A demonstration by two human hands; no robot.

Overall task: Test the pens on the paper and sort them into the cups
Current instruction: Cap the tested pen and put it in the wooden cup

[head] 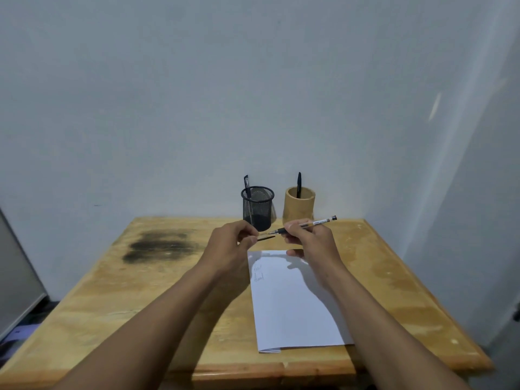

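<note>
My right hand point(311, 237) grips a clear-barrelled pen point(312, 224) above the table, its bare tip pointing left. My left hand point(233, 243) pinches the pen's dark cap point(266, 237) just left of that tip, slightly apart from it. Below the hands lies a white sheet of paper point(292, 302) with a few scribbles near its top left corner. At the back stand a black mesh cup point(257, 208) holding one black pen point(246, 187) and a tan wooden cup point(298, 206) holding another black pen point(298, 184).
The wooden table point(140, 291) has a dark smudge point(160, 246) at its back left. A grey wall rises right behind the cups and along the right side. A grey panel point(17, 277) stands to the left of the table.
</note>
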